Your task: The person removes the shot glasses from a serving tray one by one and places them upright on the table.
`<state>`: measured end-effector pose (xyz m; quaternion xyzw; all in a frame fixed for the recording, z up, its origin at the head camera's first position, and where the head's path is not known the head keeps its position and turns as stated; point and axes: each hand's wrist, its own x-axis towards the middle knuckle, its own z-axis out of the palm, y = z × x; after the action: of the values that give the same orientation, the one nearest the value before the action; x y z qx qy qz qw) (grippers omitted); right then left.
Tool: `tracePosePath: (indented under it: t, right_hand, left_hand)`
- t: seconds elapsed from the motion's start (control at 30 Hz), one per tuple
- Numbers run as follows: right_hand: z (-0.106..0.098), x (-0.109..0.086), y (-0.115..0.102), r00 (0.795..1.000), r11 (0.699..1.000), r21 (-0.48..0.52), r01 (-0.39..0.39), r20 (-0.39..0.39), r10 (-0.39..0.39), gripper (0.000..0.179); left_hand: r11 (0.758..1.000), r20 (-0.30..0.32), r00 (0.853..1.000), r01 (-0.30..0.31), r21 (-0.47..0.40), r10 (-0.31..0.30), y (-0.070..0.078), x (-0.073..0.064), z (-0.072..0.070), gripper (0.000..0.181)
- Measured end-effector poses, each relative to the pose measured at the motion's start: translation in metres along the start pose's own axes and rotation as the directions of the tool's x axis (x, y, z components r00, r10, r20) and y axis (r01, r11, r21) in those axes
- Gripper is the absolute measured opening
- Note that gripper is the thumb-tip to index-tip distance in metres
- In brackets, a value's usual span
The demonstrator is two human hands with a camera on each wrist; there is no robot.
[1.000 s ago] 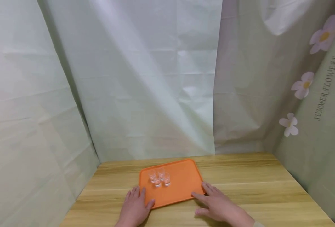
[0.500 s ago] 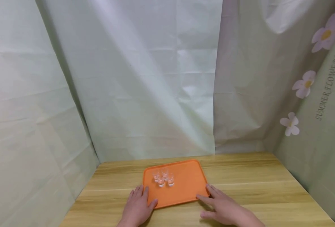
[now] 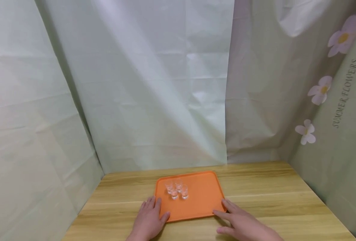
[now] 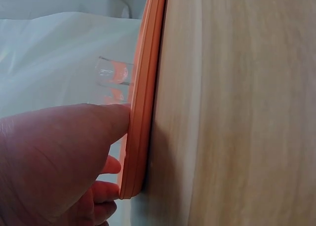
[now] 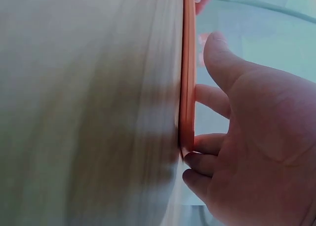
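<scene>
An orange tray (image 3: 202,197) lies on the wooden table, slightly turned. Several small clear shot glasses (image 3: 184,192) stand upright in a cluster on its left half. At the near left corner, my left hand (image 3: 149,219) touches the tray, thumb on the front rim and fingers along the left side. My right hand (image 3: 241,222) has its fingertips against the near right corner, while its thumb stays off the rim. Seen from the left wrist, the thumb presses the tray's rim (image 4: 140,107). From the right wrist, extended fingers meet the tray edge (image 5: 188,88).
Wood-grain tabletop (image 3: 271,194) extends on both sides of the tray. A pale green cloth (image 3: 166,100) hangs behind the table, with side sheets left and right. Printed white flowers (image 3: 305,132) decorate the right side.
The tray, with the glasses on it, has slid to the right and turned a little straighter. Both hands have moved right along with it, keeping at its near corners.
</scene>
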<state>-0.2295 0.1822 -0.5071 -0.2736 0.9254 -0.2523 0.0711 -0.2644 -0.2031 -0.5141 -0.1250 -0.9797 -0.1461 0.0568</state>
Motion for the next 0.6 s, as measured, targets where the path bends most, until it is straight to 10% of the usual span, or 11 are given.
tracePosePath:
  t: [0.6]
  right_hand:
    - [-0.006, -0.016, 0.012, 1.0, 1.0, 0.017, -0.018, 0.008, 0.018, 0.072]
  left_hand:
    - [0.999, 0.041, 0.999, -0.033, -0.007, 0.033, 0.016, 0.011, 0.009, 0.075]
